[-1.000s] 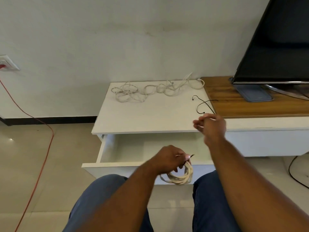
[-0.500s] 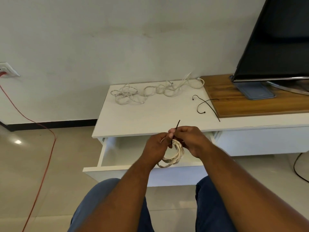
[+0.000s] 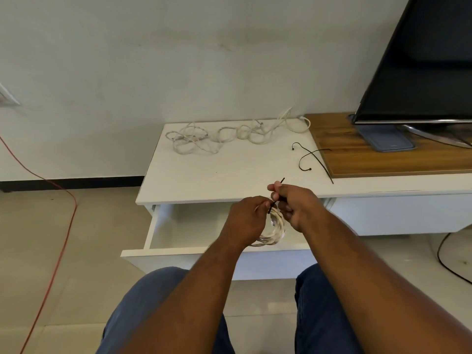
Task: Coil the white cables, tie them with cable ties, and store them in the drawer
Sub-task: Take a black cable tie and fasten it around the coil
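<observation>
A small coil of white cable (image 3: 273,232) hangs above the open white drawer (image 3: 184,251). My left hand (image 3: 246,218) grips the top of the coil. My right hand (image 3: 293,203) pinches a black cable tie (image 3: 278,190) whose tip sticks up past my fingers and whose lower end meets the coil. Loose tangled white cables (image 3: 229,135) lie at the back of the white cabinet top (image 3: 204,180). Two more black cable ties (image 3: 310,158) lie on the top near the wooden board.
A TV (image 3: 421,67) stands on a wooden board (image 3: 383,159) at the right, with a blue phone (image 3: 383,140) under it. A red cord (image 3: 58,218) runs down the floor on the left. A black cable (image 3: 449,261) lies on the floor at right. My knees sit below the drawer.
My right hand came from the cabinet top to the coil with a cable tie. The left hand lifted the coil, and both hands now meet above the drawer.
</observation>
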